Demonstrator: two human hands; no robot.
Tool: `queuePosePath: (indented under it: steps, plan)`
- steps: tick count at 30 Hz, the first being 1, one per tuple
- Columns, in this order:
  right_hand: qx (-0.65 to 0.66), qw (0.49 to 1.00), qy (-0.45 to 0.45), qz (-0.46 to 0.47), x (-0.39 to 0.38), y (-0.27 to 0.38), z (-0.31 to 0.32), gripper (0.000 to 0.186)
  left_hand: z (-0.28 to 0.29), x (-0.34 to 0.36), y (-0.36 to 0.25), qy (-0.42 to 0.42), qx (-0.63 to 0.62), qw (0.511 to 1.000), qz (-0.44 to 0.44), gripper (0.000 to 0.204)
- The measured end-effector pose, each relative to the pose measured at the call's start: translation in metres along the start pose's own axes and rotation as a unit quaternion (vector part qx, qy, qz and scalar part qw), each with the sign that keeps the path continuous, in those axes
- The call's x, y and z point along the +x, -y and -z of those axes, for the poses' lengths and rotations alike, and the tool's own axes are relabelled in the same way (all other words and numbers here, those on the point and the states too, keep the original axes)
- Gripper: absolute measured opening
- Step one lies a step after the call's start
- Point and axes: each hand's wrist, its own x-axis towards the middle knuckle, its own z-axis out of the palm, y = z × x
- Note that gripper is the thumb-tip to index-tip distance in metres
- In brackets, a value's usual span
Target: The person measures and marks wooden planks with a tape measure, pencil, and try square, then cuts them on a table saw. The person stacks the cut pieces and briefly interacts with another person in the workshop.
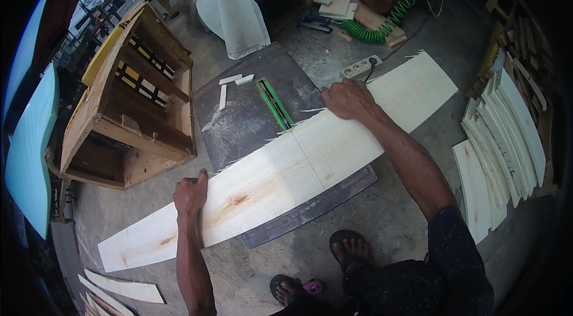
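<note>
The left hand (190,193), fingers folded into a firm curl, grips the far edge of a long pale board (256,193), seen from the worker's head camera, while the right hand (348,100), likewise bent tight, clasps the same edge farther up; the fingertips of both are hidden. The board lies aslant across a low dark table (236,128), both ends reaching past it, which is probably why the hands are set wide apart: one steadies each overhanging side and keeps the span from tipping.

A thin dark line (308,158) crosses the board between the hands. Its far end meets the near end of a green-framed slot (276,105) in the tabletop, a match that looks deliberate, the board apparently turned to suit the slot. Three short pale strips (222,97) lie on the table left of the slot, well apart from either hand.

Beyond the right hand, a power strip (360,68) with a dark plug rests on the floor near the table, likely for easy reach. Curved pale panels (507,137) stand closely packed at the right, seemingly stacked to save room; a wooden frame (128,137) stands at the left.
</note>
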Motion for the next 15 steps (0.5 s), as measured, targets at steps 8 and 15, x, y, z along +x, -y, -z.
queuePosePath:
  steps: [8,15]
  plan:
    - [0.025,0.999,0.025,-0.025,0.006,0.002,0.004,0.06,0.004,0.004,-0.004,0.019,-0.01,1.0,-0.001,0.067]
    - [0.001,1.0,-0.013,-0.021,0.013,0.004,-0.004,0.055,0.002,0.015,-0.001,0.014,-0.014,1.0,0.002,0.076]
